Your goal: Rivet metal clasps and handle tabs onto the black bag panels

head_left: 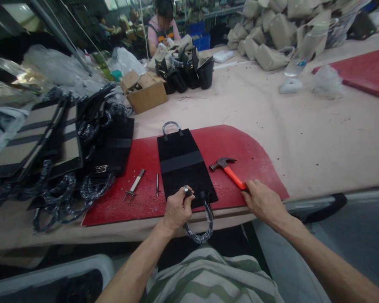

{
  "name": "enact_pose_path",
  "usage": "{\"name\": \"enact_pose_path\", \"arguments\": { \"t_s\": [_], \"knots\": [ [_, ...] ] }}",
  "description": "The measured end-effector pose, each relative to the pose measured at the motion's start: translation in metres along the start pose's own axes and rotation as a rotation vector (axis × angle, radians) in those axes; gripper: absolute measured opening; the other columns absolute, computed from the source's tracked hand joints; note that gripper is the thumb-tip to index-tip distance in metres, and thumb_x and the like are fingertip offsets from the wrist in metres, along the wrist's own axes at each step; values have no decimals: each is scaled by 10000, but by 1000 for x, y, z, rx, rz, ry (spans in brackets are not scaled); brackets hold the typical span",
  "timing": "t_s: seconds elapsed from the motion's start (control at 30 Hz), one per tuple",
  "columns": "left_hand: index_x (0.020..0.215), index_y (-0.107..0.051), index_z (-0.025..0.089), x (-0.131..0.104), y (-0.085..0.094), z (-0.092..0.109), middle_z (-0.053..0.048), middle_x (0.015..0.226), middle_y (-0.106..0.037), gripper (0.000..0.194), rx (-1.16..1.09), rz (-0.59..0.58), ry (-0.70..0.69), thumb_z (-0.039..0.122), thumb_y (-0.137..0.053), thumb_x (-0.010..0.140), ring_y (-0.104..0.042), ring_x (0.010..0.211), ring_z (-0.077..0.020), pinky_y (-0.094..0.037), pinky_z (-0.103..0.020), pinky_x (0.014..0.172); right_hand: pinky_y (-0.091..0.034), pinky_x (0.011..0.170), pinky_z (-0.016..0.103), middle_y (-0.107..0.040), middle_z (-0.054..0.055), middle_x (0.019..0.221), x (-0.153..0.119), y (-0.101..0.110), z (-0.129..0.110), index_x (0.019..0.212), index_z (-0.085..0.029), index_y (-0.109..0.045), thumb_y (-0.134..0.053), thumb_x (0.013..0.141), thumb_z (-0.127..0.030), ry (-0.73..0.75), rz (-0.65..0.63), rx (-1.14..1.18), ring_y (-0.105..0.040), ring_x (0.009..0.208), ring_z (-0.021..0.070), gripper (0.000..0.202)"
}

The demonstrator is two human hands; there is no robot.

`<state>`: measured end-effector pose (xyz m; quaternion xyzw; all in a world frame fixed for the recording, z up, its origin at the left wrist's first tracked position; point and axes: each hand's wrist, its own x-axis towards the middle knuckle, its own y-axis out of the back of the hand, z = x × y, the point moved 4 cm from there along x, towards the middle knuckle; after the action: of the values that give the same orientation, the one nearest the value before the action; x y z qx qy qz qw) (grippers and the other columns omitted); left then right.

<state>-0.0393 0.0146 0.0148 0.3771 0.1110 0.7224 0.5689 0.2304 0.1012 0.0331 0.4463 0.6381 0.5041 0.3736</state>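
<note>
A black bag panel [185,168] lies flat on a red board [240,145], with a plastic-wrapped handle at its far end and another [204,235] hanging over the table's front edge. My left hand [177,208] is closed around a short metal punch [187,190] above the near end of the panel; the punch's lower tip is hidden. To the right, my right hand [265,200] grips the orange handle of a claw hammer [233,176], whose head is over the board. Left of the panel lie a thin metal rod [157,185] and a pronged metal tool [135,185].
Stacked black and beige bag panels [109,147] with wrapped handles crowd the left. Behind stand a cardboard box [148,97] and black bags [189,73]. Beige bags [281,31] pile up at the far right, near another red board [366,71]. A person [164,27] sits across the table.
</note>
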Motion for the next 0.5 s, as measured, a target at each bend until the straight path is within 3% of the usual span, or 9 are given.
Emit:
{"name": "enact_pose_path", "arguments": {
  "t_s": [0.1, 0.2, 0.27, 0.4, 0.5],
  "knots": [
    [1004, -585, 205, 0, 0, 0, -28, 882, -713, 126, -26, -5, 9, 154, -523, 907, -708, 787, -150, -556, -231, 734, -386, 609, 287, -518, 26, 731, -1, -3, -2, 777, -198, -490, -562, 816, -185, -207, -218, 494, -496, 640, 166, 83],
    [1009, -574, 213, 0, -1, -1, -36, 894, -717, 129, -55, -16, 2, 154, -511, 912, -713, 816, -161, -559, -247, 750, -368, 501, 242, -474, -23, 657, -6, -8, -18, 796, -202, -471, -541, 778, -205, -455, -515, 1086, -425, 518, 114, 73],
    [1019, -568, 217, 0, -2, -2, -36, 903, -721, 137, -68, -23, 3, 151, -511, 913, -716, 827, -165, -562, -254, 759, -328, 441, 214, -433, -46, 643, -6, -3, -30, 836, -194, -481, -499, 802, -254, -481, -578, 1204, -354, 459, 85, 71],
    [1032, -568, 221, 0, -4, -5, -30, 908, -722, 153, -74, -17, 2, 142, -513, 913, -719, 837, -169, -568, -262, 770, -241, 369, 190, -365, -82, 618, -8, 27, -51, 866, -212, -468, -442, 904, -474, -422, -419, 1221, -267, 402, 65, 267],
    [1037, -572, 221, -1, -5, -5, -30, 910, -724, 152, -59, -2, -2, 148, -519, 915, -720, 825, -171, -568, -263, 757, -285, 388, 217, -413, -68, 601, -13, 65, -68, 838, -227, -460, -404, 939, -606, -161, -137, 1046, -353, 412, 88, 396]
  ]
}}
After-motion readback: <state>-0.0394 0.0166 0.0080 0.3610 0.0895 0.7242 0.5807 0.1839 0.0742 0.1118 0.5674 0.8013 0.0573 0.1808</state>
